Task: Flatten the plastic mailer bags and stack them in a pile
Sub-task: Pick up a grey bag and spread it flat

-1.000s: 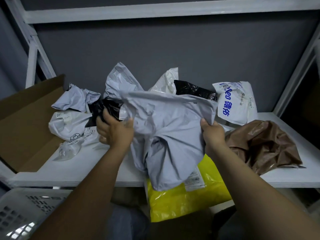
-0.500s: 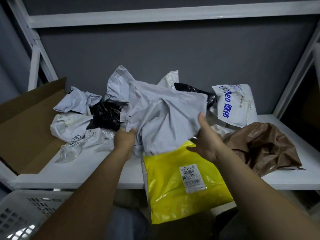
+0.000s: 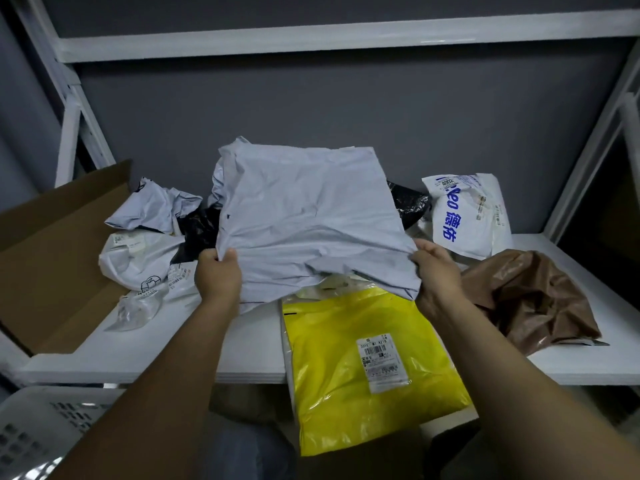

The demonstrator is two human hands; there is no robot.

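Head view: both hands hold one grey mailer bag [image 3: 304, 216] spread at frame centre, the left hand [image 3: 217, 275] pinching its lower left edge and the right hand [image 3: 437, 271] curled round its lower right edge, just above a yellow mailer bag [image 3: 363, 368] that overhangs the front lip of the white shelf [image 3: 173, 358]. My worry is that the yellow mailer could slide off when the grey one is pressed onto it, since slick plastic hangs past the edge. Crumpled mailers [image 3: 145, 251] lie centre left beside a cardboard box [image 3: 52, 254], a brown bag [image 3: 530, 296] sits at right, and a grey wall [image 3: 346, 109] stands behind
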